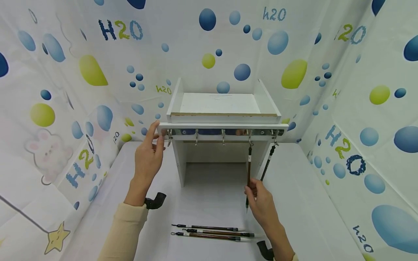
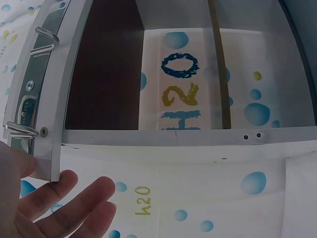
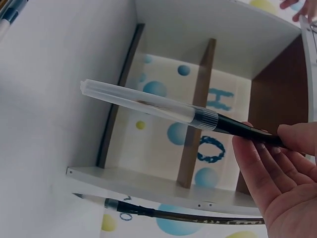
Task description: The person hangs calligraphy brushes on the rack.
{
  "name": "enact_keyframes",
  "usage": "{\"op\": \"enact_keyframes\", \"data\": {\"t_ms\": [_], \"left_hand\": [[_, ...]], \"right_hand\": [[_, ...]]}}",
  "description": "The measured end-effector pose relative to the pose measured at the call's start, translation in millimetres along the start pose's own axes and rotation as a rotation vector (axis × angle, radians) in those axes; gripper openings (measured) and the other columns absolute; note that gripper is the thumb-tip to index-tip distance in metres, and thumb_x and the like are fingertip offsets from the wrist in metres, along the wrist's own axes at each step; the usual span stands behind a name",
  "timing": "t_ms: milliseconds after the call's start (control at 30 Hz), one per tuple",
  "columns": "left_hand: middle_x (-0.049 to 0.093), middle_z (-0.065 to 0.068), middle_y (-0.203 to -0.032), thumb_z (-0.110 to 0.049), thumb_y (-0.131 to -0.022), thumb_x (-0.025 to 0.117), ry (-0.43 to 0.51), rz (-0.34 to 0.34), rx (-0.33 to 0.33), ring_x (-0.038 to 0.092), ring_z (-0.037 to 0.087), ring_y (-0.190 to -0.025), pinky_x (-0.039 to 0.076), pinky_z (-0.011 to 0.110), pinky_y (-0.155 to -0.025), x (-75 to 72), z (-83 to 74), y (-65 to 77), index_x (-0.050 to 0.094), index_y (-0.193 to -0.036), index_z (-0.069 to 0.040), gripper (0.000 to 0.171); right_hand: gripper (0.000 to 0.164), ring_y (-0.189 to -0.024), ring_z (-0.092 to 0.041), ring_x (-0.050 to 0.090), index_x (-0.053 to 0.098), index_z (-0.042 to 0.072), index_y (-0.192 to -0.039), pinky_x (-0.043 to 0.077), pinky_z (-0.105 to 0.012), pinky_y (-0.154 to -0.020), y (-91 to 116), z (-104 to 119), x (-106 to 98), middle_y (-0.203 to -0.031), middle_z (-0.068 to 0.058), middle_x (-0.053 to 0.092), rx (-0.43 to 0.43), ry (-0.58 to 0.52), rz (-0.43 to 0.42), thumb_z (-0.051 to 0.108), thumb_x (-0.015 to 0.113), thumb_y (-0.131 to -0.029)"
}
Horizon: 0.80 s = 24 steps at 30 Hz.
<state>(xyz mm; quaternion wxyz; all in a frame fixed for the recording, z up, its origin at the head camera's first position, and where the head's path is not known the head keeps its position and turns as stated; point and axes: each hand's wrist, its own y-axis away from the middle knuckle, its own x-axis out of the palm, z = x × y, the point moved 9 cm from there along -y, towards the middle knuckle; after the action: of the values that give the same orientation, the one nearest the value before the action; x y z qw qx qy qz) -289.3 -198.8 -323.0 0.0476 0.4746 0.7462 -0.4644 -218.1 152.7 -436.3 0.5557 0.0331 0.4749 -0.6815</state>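
My left hand [image 1: 147, 159] pinches the left end of the hook rail [image 1: 236, 132], thumb at the front and index finger behind; its other fingers [image 2: 81, 218] spread below the board's end. With my right hand [image 1: 262, 203] I pinch the lower part of a dark-handled writing brush [image 1: 249, 163], whose top loop is at the fourth hook. A clear cap [image 3: 143, 105] covers this brush's tip. Beside it, a second writing brush [image 1: 268, 162] hangs tilted from the rightmost hook, its pale pointed tip [image 3: 91, 197] bare.
Behind the rail stands a white shelf unit [image 1: 225, 119] with an open top tray. Three more brushes [image 1: 209, 228] lie side by side on the white table [image 1: 196, 203] in front. Sheets printed with bubbles and "H2O" surround the table. Several metal hooks [image 1: 196, 137] line the rail.
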Motion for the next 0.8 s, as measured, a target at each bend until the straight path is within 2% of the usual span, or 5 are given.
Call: {"op": "enact_keyframes", "data": {"t_ms": [467, 800], "left_hand": [[0.07, 0.021, -0.12, -0.025, -0.106, 0.05, 0.005, -0.001, 0.001, 0.074, 0.031, -0.07, 0.045, 0.027, -0.051, 0.6, 0.1, -0.3, 0.041, -0.153, -0.025, 0.048], [0.07, 0.02, -0.12, -0.027, -0.106, 0.049, -0.011, 0.0, -0.004, 0.073, 0.03, -0.069, 0.044, 0.027, -0.051, 2.7, 1.5, 0.4, 0.039, -0.153, -0.029, 0.049]], "right_hand": [[0.031, -0.075, -0.013, 0.069, 0.059, -0.005, -0.117, 0.058, -0.026, -0.064, -4, -6, 5, -0.089, -0.009, 0.071, 0.049, 0.005, 0.022, -0.002, 0.072, -0.088], [0.031, -0.079, -0.016, 0.071, 0.059, -0.006, -0.119, 0.059, -0.03, -0.067, -9, -17, 14, -0.092, -0.011, 0.071, 0.097, 0.001, 0.058, 0.002, 0.07, -0.091]]}}
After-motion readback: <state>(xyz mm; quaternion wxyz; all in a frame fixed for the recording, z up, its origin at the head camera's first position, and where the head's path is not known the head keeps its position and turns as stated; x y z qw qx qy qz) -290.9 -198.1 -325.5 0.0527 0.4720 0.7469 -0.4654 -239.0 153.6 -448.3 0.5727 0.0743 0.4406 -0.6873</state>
